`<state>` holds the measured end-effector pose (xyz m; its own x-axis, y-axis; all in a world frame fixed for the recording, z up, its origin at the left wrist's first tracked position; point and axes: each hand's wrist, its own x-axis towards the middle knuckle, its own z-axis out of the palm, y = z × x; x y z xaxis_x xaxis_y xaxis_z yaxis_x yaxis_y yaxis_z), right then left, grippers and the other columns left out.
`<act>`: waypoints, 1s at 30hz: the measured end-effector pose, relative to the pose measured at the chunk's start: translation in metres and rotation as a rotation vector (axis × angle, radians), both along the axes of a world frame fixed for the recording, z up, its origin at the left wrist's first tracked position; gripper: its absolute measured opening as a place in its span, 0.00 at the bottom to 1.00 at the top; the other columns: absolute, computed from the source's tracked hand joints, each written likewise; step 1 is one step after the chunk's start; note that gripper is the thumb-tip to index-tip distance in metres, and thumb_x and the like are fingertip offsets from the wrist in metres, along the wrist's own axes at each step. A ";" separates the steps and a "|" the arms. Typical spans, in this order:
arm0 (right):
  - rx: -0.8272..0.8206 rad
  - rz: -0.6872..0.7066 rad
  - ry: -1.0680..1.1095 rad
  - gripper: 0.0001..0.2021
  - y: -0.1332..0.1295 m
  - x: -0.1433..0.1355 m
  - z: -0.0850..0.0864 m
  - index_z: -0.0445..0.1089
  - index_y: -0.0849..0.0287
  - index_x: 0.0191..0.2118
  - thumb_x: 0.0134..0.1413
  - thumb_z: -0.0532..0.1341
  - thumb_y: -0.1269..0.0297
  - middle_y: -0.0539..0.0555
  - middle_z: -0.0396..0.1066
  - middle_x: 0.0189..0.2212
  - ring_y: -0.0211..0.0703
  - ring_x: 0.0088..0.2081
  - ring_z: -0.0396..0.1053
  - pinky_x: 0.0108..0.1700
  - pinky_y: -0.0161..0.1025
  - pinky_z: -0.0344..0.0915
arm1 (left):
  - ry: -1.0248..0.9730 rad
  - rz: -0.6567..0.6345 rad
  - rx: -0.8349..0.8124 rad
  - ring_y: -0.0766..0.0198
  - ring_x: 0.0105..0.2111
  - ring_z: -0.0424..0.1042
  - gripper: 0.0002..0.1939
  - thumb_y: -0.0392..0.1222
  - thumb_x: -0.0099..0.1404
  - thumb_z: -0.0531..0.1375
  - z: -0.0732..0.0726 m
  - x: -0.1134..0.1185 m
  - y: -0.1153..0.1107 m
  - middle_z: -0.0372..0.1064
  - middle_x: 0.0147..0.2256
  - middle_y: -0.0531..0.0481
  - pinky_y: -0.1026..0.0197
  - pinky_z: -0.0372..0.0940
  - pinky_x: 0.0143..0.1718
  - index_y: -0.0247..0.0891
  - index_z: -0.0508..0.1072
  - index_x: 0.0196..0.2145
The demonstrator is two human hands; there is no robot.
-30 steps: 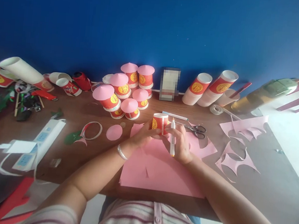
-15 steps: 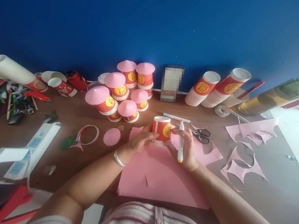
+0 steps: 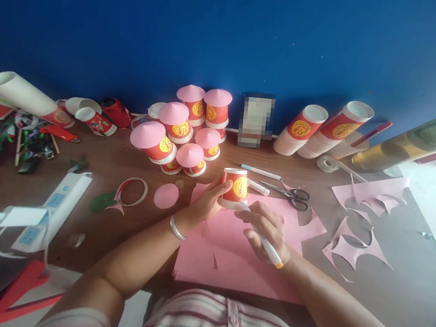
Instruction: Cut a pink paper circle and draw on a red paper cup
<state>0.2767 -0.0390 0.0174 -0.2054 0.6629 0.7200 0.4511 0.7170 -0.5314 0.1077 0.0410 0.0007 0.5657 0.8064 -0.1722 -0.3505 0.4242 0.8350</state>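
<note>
My left hand (image 3: 212,199) is closed around the side of a red and white paper cup (image 3: 235,184) with a yellow emblem, its thumb on the front. The cup is held above the pink paper sheets (image 3: 225,250), its narrower end up. My right hand (image 3: 267,229) grips a white marker (image 3: 270,250) with an orange end like a pen. The marker's tip is at the white lower band of the cup; whether it touches is hard to tell. Behind the cup lies a white marker-like piece (image 3: 258,188), partly hidden.
Several cups with pink cone tops (image 3: 190,156) stand at the back. Stacked paper cups (image 3: 305,123), scissors (image 3: 295,194), a blue-white pen (image 3: 261,172), a tape roll (image 3: 327,163) and pink scraps (image 3: 356,244) are rightward. Leftward lie a pink disc (image 3: 166,196) and a power strip (image 3: 55,210).
My right hand has left the cup's right side and turned the marker, now slanting with its tip toward the cup's lower band. My left hand still holds the cup. The view shifted slightly.
</note>
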 end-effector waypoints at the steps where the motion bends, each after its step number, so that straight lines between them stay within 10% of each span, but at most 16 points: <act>1: -0.010 0.012 0.006 0.16 0.000 -0.001 -0.001 0.70 0.58 0.56 0.73 0.51 0.60 0.55 0.69 0.31 0.43 0.30 0.69 0.30 0.39 0.69 | 0.023 0.014 -0.004 0.52 0.48 0.75 0.19 0.56 0.67 0.63 0.002 0.000 -0.001 0.76 0.44 0.45 0.51 0.70 0.50 0.39 0.76 0.47; 30: -0.021 -0.121 -0.034 0.08 0.007 0.003 -0.016 0.64 0.53 0.45 0.62 0.61 0.71 0.51 0.74 0.31 0.41 0.30 0.77 0.28 0.35 0.72 | 0.362 0.100 0.205 0.57 0.44 0.70 0.12 0.55 0.70 0.60 0.005 0.002 0.000 0.71 0.41 0.50 0.57 0.64 0.48 0.46 0.74 0.44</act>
<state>0.2796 -0.0323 0.0019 -0.1467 0.6994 0.6995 0.5515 0.6449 -0.5291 0.1100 0.0409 0.0058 0.4151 0.8925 -0.1761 -0.0501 0.2157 0.9752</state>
